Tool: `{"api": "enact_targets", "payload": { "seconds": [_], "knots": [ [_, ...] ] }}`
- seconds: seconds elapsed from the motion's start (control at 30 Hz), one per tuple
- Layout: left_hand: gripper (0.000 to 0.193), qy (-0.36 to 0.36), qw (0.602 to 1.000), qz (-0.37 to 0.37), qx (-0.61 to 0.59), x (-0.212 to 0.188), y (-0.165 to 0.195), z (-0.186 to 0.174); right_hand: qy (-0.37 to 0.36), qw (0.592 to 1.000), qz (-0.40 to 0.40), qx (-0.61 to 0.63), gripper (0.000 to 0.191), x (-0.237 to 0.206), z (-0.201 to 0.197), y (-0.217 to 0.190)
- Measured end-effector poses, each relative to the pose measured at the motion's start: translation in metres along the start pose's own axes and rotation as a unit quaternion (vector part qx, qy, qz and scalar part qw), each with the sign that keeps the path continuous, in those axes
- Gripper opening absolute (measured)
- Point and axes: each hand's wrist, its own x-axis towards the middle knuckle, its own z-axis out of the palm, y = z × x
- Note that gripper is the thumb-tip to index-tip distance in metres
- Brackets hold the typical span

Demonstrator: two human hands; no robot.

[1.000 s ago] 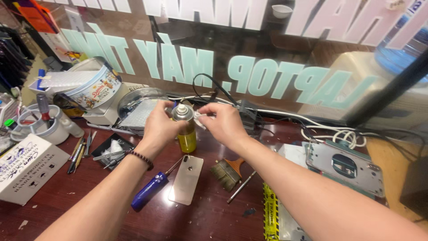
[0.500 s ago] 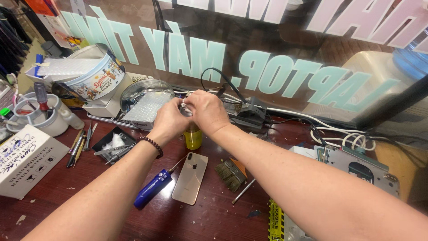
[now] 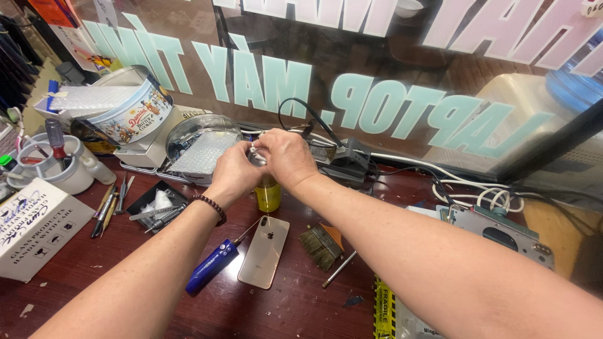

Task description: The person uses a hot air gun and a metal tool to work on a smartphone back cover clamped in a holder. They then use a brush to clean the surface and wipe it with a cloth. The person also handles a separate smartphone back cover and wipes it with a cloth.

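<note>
Yellow liquid fills the small bottle [image 3: 268,194] standing on the wooden counter [image 3: 125,282]; the left hand [image 3: 233,171] and right hand [image 3: 286,157] both pinch tightly around its metal top. Directly below the grip lies a gold phone [image 3: 264,251], face down, so a slip could tip the bottle and spill onto it. Left of the grip, a clear round dish [image 3: 201,147] holds bubble wrap.

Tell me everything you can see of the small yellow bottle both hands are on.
The yellow bottle stands upright on the dark red-brown tabletop, just behind the gold phone that lies back up. Only its lower body shows: clear-looking plastic or glass filled with yellow liquid. Its top is hidden, wrapped by the left hand and the right hand, which meet over it. Whether it has a cap or nozzle cannot be told.
</note>
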Motion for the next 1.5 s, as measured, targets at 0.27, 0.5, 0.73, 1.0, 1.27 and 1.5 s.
{"api": "enact_targets", "payload": {
  "seconds": [0.27, 0.5, 0.73, 1.0, 1.27, 1.5],
  "knots": [
    [0.069, 0.004, 1.0, 0.007, 0.013, 0.001, -0.001, -0.001, 0.0, 1.0, 0.002, -0.006, 0.013, 0.001, 0.004, 0.002],
    [0.089, -0.016, 0.999, 0.035, 0.005, 0.001, -0.005, -0.002, 0.015, 0.999, 0.031, 0.014, 0.011, -0.003, -0.004, 0.009],
    [0.063, 0.07, 0.992, 0.107, 0.016, -0.035, 0.006, 0.02, 0.054, 0.915, 0.238, 0.321, 0.029, -0.089, -0.125, 0.072],
    [0.101, -0.139, 0.958, 0.238, -0.078, -0.115, 0.136, 0.15, -0.114, 0.962, 0.244, -0.042, 0.022, -0.184, -0.274, 0.143],
    [0.129, -0.17, 0.928, 0.324, 0.067, -0.152, 0.201, 0.23, -0.253, 0.946, 0.146, -0.14, 0.017, -0.234, -0.342, 0.19],
    [0.126, -0.156, 0.935, 0.301, 0.104, -0.164, 0.206, 0.234, -0.129, 0.987, -0.012, -0.093, 0.011, -0.238, -0.309, 0.193]
  ]
}}
